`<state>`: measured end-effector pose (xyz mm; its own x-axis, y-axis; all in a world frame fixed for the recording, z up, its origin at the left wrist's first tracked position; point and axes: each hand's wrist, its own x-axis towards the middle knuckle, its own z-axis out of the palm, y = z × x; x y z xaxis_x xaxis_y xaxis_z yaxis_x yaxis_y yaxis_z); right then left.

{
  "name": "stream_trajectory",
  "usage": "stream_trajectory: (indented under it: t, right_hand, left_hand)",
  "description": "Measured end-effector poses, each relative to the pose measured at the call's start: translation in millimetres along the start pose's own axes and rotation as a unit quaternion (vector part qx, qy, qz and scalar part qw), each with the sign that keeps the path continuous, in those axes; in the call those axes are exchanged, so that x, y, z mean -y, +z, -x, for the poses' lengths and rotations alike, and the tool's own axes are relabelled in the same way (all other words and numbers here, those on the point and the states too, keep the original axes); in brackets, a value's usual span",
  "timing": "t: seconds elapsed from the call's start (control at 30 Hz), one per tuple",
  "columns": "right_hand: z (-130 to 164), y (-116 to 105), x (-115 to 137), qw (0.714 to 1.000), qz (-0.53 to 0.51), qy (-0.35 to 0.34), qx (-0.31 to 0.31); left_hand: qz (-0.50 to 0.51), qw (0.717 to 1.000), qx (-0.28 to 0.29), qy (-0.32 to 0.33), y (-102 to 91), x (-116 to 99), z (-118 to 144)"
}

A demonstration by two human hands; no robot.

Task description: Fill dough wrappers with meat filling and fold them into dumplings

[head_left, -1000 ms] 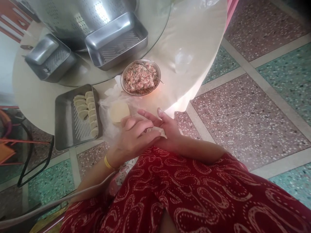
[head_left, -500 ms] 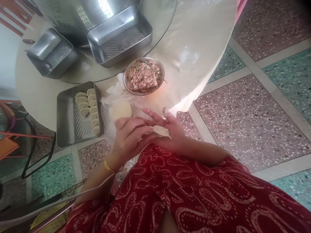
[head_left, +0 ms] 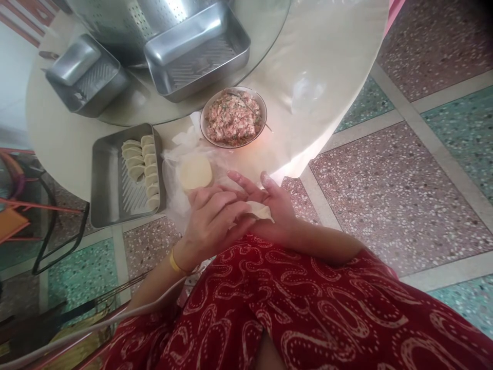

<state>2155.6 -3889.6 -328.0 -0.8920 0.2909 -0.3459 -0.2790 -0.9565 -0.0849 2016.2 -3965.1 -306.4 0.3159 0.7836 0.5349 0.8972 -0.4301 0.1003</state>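
Observation:
A pale dumpling [head_left: 261, 210] lies between my two hands, low in front of the table's near edge. My left hand [head_left: 215, 213] curls over one end of the dough, and its fingers hide that part. My right hand [head_left: 278, 208] cradles the dumpling from the other side, with the thumb and a flour-dusted finger stretched outward. Just beyond my left hand, a stack of round dumpling wrappers [head_left: 195, 173] sits on a clear plastic bag [head_left: 173, 177]. Behind it stands a bowl of minced meat filling [head_left: 233, 119] with a utensil handle over its rim.
Two rows of folded dumplings [head_left: 150, 169] lie in a metal tray [head_left: 103, 180] at the table's left edge. Farther back are a deep metal pan [head_left: 84, 77], a larger pan [head_left: 196, 56] and a perforated steel pot [head_left: 115, 25]. A chair frame [head_left: 77, 236] stands at the left.
The view has shifted a little, so the table items sit slightly differently. Both hands stay together around the dumpling, and a bit more of its edge shows.

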Motion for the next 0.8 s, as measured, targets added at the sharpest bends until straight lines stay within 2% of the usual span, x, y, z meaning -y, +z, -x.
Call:
stream_trajectory:
  t: [0.13,0.27,0.37,0.5,0.67,0.8]
  right_hand:
    - [-3.6,-4.0,-0.2,0.999,-0.02,0.013,0.028]
    - [-5.3,-4.4,0.3,0.999,-0.031,0.027,0.022]
    - [-3.3,-3.7,0.0,0.999,-0.025,0.017,0.023]
    - [1.5,-3.7,-0.1,0.999,-0.006,-0.02,0.037]
    - [2.2,-4.3,0.1,0.996,-0.037,-0.02,0.075]
    - [1.2,-1.2,0.6,0.999,-0.033,-0.008,0.04]
  left_hand:
    - [0.026,1.0,0.01,0.003,0.0,-0.5,-0.7]
    - [0.041,0.999,0.026,0.01,1.3,-1.8,-1.6]
    - [0.041,0.999,0.017,0.014,1.3,-3.0,-1.8]
    - [0.02,0.999,-0.012,-0.031,-0.3,-4.9,0.9]
    - [0.015,0.997,-0.015,-0.069,0.7,-9.9,4.6]
    - [0.008,0.998,-0.022,-0.064,2.2,-13.2,5.4]
